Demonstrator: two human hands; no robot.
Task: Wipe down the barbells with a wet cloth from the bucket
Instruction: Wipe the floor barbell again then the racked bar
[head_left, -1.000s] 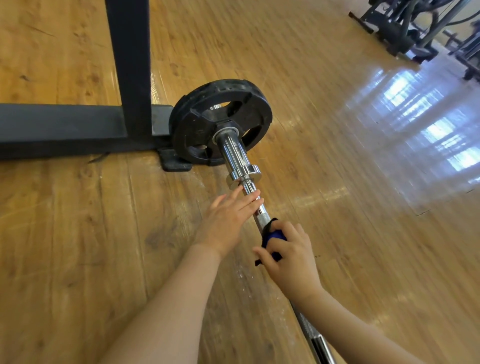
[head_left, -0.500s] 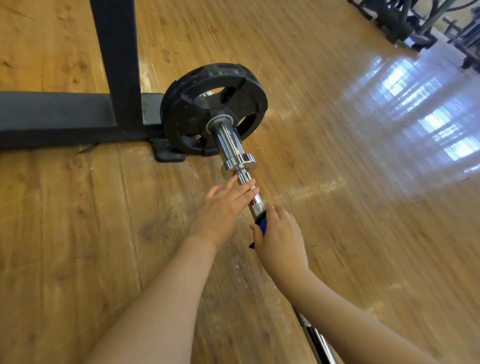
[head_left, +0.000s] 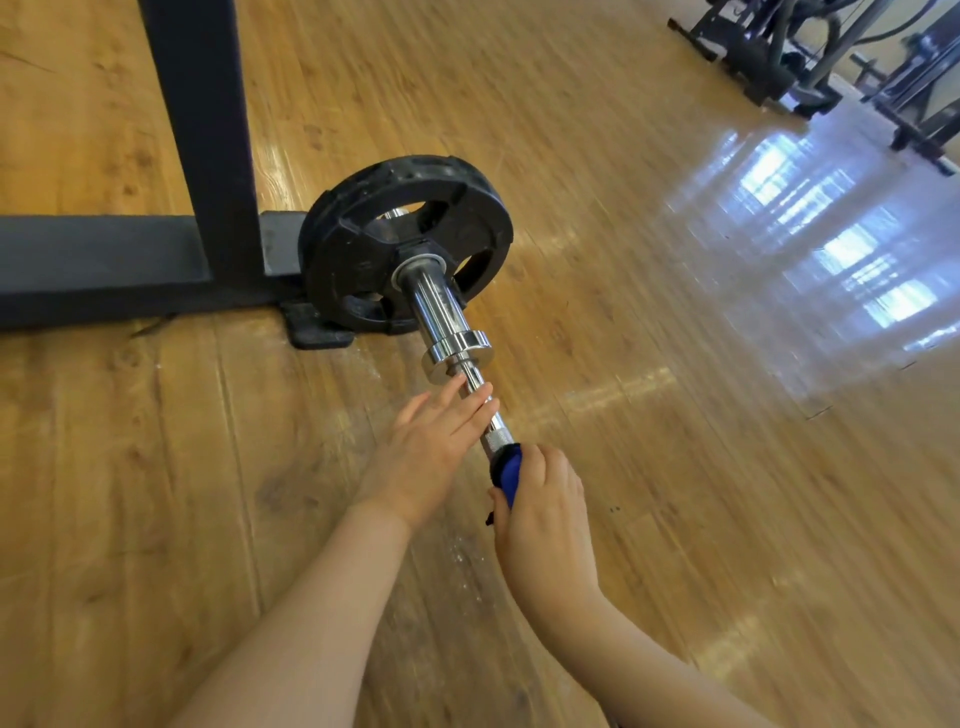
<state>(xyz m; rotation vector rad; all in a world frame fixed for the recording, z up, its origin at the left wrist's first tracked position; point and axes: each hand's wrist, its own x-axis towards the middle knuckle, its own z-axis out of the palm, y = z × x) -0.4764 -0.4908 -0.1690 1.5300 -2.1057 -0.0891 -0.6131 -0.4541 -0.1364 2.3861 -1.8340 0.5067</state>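
Change: the right hand (head_left: 540, 525) with the blue cloth (head_left: 506, 470) is sitting slightly farther back from the chrome collar (head_left: 457, 356) than half a second ago, baring more knurled shaft; the left hand's spot by the collar is unchanged.
Floor: the wooden gym floor (head_left: 649, 338) is carrying everything, with window glare lying toward its right edge.
Rack: a black steel rack frame (head_left: 197, 156) is standing at the left edge.
Machines: dark exercise machines (head_left: 769, 52) are sitting in the far right corner.
Barbell: the barbell (head_left: 441, 317) is running diagonally from the lower middle up to a black weight plate (head_left: 405, 244) resting beside the rack's foot.
Left hand: the left hand (head_left: 431, 441) is lying with straight fingers on the shaft just below the collar, gripping nothing.
Right hand: its fingers are curling around the cloth and shaft together.
Cloth: it is wrapping the shaft, just behind the left fingertips.
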